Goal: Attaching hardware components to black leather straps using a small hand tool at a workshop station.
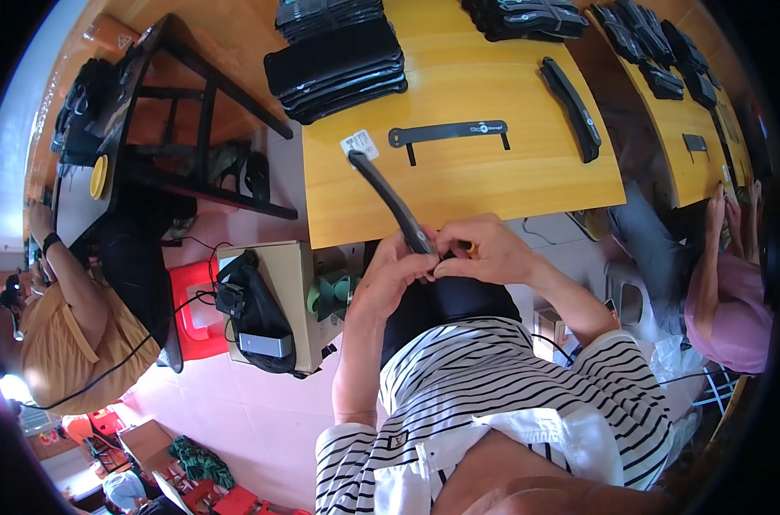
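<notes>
My left hand (396,273) is closed round the near part of a long black fabric strap (385,194). The strap slants up and away over the table's near edge, and a white printed tag (359,145) shows at its far end. My right hand (486,249) meets the left at the strap's near end, its fingers bent together. A small orange bit shows between those fingers; the rest of it is hidden. Beyond both hands, a flat black strap (447,131) with two short tabs lies on the yellow table (347,206).
Black fabric pieces stand in a stack (334,73) at the far left, with another bundle (527,17) farther right. A folded black strap (570,109) lies near the right edge. A cardboard box (278,275) stands below left. Other people sit at both sides.
</notes>
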A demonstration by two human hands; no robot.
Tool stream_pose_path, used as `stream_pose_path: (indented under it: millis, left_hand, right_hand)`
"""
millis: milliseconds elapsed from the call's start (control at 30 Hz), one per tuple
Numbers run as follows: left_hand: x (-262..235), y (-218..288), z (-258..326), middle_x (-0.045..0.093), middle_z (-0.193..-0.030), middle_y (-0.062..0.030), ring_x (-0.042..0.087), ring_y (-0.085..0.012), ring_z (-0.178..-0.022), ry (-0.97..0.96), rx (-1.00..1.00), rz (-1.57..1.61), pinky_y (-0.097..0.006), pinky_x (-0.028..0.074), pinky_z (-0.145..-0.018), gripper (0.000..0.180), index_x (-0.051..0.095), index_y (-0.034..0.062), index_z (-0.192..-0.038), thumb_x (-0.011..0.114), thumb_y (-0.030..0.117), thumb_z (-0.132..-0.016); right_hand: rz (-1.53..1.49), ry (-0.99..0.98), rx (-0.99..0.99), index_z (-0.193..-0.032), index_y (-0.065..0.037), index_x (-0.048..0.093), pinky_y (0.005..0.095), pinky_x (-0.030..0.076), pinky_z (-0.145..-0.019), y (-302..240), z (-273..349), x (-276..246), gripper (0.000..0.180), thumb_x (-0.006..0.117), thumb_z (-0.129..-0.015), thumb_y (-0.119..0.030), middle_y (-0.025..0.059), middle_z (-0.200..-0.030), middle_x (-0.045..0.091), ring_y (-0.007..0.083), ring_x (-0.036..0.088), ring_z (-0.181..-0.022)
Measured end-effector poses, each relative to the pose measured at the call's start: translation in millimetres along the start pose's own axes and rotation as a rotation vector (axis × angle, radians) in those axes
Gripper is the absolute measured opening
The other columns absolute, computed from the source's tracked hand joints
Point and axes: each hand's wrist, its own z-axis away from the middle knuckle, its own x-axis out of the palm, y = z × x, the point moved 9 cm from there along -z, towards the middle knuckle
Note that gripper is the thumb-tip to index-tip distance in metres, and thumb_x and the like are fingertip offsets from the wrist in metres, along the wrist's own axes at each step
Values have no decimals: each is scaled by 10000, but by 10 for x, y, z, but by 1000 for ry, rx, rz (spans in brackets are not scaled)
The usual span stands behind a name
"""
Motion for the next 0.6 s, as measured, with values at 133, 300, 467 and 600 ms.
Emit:
stream_pose_path:
  millis: [133,300,467,600]
  left_hand:
    - [184,-44,70,550,-854,-45,533,-109,-762,-139,-35,-88,-235,441,-650,325,487,4,-1038,633,81,-758]
    - [338,-102,132,556,-870,-37,545,-91,-749,-273,-81,-81,-203,449,-618,381,480,-9,-1081,663,142,-783]
    - [396,-109,125,566,-859,-42,564,-92,-732,-319,-74,-82,-191,464,-598,418,473,-27,-1110,663,109,-763]
    - [373,-141,97,586,-843,-77,593,-123,-676,-223,-109,-16,-203,486,-551,450,469,-53,-1116,649,62,-720]
  right_hand:
    - [131,-258,-124,-797,-45,571,301,377,-469,-127,42,178,165,681,-761,-163,80,-619,552,217,528,-522]
    - [42,-514,-55,-783,-57,528,332,343,-475,-70,158,294,177,621,-816,-204,68,-579,513,218,489,-499]
    - [-21,-550,-38,-749,-47,525,303,324,-458,-77,191,287,178,595,-832,-188,73,-546,483,180,466,-471]
    - [-252,-446,86,-687,-37,517,259,327,-443,-17,196,266,165,550,-828,-116,31,-491,454,109,426,-436]
